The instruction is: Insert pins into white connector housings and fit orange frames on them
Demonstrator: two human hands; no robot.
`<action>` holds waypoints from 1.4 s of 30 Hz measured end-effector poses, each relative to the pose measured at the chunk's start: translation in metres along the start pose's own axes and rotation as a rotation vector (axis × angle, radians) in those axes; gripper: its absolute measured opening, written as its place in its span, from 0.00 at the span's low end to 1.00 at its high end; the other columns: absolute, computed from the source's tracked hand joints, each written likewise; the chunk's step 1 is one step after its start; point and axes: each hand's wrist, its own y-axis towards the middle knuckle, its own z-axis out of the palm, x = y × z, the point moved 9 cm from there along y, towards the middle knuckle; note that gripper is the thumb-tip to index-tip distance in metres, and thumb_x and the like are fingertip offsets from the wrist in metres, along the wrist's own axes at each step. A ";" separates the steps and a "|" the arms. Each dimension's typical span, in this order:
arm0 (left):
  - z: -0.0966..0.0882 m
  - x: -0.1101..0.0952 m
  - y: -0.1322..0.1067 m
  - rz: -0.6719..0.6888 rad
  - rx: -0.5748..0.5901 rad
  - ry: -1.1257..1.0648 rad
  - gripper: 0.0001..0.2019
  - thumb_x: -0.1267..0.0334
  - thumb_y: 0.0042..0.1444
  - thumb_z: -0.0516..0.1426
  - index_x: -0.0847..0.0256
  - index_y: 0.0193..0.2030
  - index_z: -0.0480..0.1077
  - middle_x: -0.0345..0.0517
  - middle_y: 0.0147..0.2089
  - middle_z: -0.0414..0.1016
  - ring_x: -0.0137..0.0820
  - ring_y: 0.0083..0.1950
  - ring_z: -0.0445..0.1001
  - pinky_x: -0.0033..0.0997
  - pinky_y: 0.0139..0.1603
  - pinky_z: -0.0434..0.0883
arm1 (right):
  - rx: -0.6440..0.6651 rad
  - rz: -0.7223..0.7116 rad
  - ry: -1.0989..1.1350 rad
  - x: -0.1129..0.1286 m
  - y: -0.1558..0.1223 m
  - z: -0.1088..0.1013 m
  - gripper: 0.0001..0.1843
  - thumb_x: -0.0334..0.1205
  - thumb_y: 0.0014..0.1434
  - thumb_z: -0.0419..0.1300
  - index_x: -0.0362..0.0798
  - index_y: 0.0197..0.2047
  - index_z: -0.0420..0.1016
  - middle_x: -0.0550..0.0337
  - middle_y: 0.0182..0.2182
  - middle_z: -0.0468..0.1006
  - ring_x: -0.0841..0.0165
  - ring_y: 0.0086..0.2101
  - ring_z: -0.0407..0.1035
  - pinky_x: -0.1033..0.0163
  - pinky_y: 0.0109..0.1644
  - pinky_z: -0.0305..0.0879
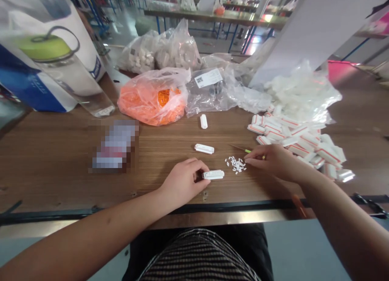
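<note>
My left hand (186, 183) pinches the left end of a white slotted plastic housing (214, 175) close to the table's front edge. My right hand (269, 161) is closed around a thin tool with a green handle (247, 151), its slender shaft pointing left. The right fingertips are at the edge of a small heap of tiny white plastic pieces (237, 164); whether they also pinch one of these I cannot make out. Beyond the held housing lies a similar white housing (204, 148), and farther back a smaller-looking white part (203, 121).
White parts with orange-red stripes (299, 139) are piled at right, partly under a clear bag (304, 94). An orange-filled bag (153, 98) and a labelled clear bag (209, 90) line the back. Left stand a green-lidded bottle (73, 78) and a blurred-out rectangular object (114, 145).
</note>
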 end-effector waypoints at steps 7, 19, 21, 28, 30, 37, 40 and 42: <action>-0.001 0.001 0.000 -0.015 -0.002 0.007 0.04 0.68 0.50 0.62 0.59 0.35 0.74 0.36 0.31 0.68 0.23 0.26 0.63 0.26 0.31 0.63 | -0.043 -0.031 -0.046 0.016 -0.001 0.000 0.09 0.41 0.53 0.59 0.53 0.31 0.82 0.63 0.25 0.81 0.69 0.25 0.72 0.65 0.28 0.60; -0.001 0.000 0.000 -0.018 0.000 0.003 0.04 0.68 0.51 0.61 0.59 0.35 0.73 0.36 0.31 0.68 0.23 0.26 0.63 0.25 0.30 0.64 | -0.066 0.095 -0.028 -0.010 -0.001 -0.005 0.13 0.48 0.56 0.57 0.52 0.32 0.81 0.61 0.25 0.81 0.66 0.25 0.72 0.63 0.29 0.61; -0.001 0.000 0.000 -0.015 0.000 0.002 0.04 0.68 0.51 0.61 0.59 0.35 0.73 0.36 0.31 0.68 0.23 0.26 0.63 0.26 0.30 0.64 | -0.074 0.061 0.014 -0.010 0.000 -0.004 0.12 0.47 0.55 0.58 0.52 0.33 0.82 0.60 0.28 0.83 0.66 0.28 0.74 0.62 0.32 0.64; -0.002 -0.001 0.001 -0.008 0.000 0.009 0.04 0.68 0.51 0.61 0.59 0.35 0.74 0.36 0.30 0.68 0.23 0.26 0.63 0.26 0.30 0.63 | -0.050 0.096 -0.107 -0.003 0.000 0.001 0.10 0.44 0.53 0.58 0.51 0.27 0.79 0.62 0.23 0.79 0.67 0.24 0.71 0.63 0.28 0.59; -0.002 -0.001 0.001 -0.014 0.001 0.009 0.04 0.68 0.50 0.62 0.60 0.35 0.74 0.36 0.31 0.68 0.23 0.26 0.63 0.26 0.30 0.62 | -0.060 0.122 -0.133 -0.004 -0.001 0.000 0.12 0.46 0.53 0.57 0.50 0.24 0.77 0.63 0.19 0.76 0.68 0.22 0.69 0.64 0.26 0.56; -0.001 0.000 0.000 -0.021 0.004 0.006 0.04 0.68 0.50 0.62 0.59 0.35 0.74 0.37 0.31 0.69 0.23 0.25 0.63 0.26 0.30 0.62 | -0.063 0.137 0.016 -0.018 -0.002 -0.005 0.15 0.49 0.55 0.58 0.50 0.27 0.80 0.61 0.22 0.79 0.67 0.24 0.70 0.63 0.28 0.60; 0.000 0.000 0.000 -0.021 0.003 0.002 0.04 0.68 0.50 0.61 0.59 0.35 0.74 0.36 0.31 0.69 0.23 0.26 0.63 0.26 0.30 0.62 | -0.049 0.141 0.017 -0.020 -0.002 -0.003 0.14 0.49 0.54 0.59 0.50 0.30 0.82 0.60 0.24 0.81 0.66 0.26 0.72 0.63 0.29 0.61; 0.000 0.000 0.000 -0.023 0.003 0.001 0.04 0.68 0.50 0.61 0.59 0.35 0.74 0.37 0.31 0.69 0.23 0.26 0.63 0.26 0.30 0.63 | -0.051 0.152 -0.005 -0.021 -0.002 -0.001 0.14 0.49 0.54 0.59 0.50 0.29 0.82 0.61 0.22 0.80 0.66 0.25 0.71 0.63 0.29 0.61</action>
